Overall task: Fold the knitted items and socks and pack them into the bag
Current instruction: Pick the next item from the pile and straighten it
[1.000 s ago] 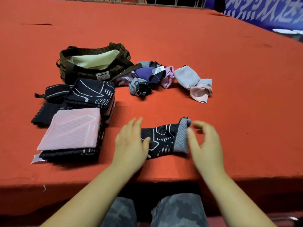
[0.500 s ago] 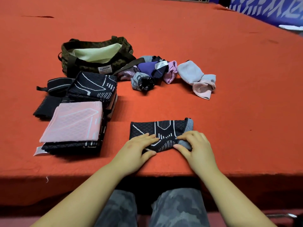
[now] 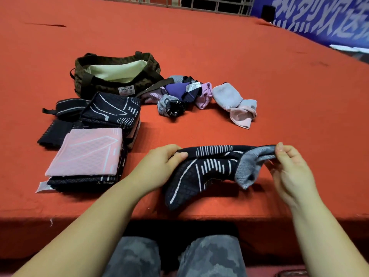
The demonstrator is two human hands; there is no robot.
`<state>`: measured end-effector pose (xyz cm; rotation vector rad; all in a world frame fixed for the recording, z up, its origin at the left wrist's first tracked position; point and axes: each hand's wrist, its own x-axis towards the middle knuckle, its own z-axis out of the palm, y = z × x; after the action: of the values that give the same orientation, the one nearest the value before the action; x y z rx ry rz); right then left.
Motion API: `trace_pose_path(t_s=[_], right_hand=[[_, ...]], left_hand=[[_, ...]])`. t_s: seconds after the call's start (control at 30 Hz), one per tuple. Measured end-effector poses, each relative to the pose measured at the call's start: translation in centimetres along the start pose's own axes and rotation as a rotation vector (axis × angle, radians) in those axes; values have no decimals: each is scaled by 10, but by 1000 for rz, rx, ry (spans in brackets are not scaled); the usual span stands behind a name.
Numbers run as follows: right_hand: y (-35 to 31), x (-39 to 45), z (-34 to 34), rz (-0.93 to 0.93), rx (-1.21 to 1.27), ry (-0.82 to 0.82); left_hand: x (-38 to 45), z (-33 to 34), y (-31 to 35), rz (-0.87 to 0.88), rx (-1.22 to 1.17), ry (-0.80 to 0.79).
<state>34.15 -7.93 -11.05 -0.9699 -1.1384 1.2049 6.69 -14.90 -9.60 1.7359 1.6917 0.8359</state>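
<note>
Left of the black patterned sock: folded stack, pink knit on top. Behind the stack, camo bag open. Left hand grips the sock's left end; right hand pinches its grey cuff; sock is lifted over the red table edge. Loose sock pile behind the sock.

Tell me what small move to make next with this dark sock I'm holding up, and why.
Probably lay the sock back flat on the table and fold it in half. The left hand grips one end and the right hand pinches the grey cuff, so it hangs stretched and unfolded, while the open bag waits beyond.
</note>
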Motion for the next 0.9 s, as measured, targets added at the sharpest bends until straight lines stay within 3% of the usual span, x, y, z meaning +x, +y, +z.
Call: trace_pose_path(t_s=[0.13,0.2,0.27,0.33,0.43,0.5,0.67,0.8,0.9], right_hand=[[0,-5,13,-8,-125,-37],[11,-9,22,0,-314,-86],[25,-13,33,45,-461,-110],[40,-16,42,109,-505,-130],[43,-20,43,152,-462,-133],[39,-21,42,140,-416,-137],[25,-28,41,50,-383,-133],[24,-30,47,75,-296,-83],[26,-26,50,81,-238,-4]], left_hand=[[4,-28,8,-219,-167,-222],[9,-31,-2,-277,5,-113],[8,-21,-6,-296,355,61],[1,-2,0,-185,477,162],[-14,31,14,-98,322,66],[-15,48,18,-154,229,-43],[-4,56,12,-282,-187,-96],[-2,61,12,-286,-388,-40],[-6,53,19,-215,-244,124]])
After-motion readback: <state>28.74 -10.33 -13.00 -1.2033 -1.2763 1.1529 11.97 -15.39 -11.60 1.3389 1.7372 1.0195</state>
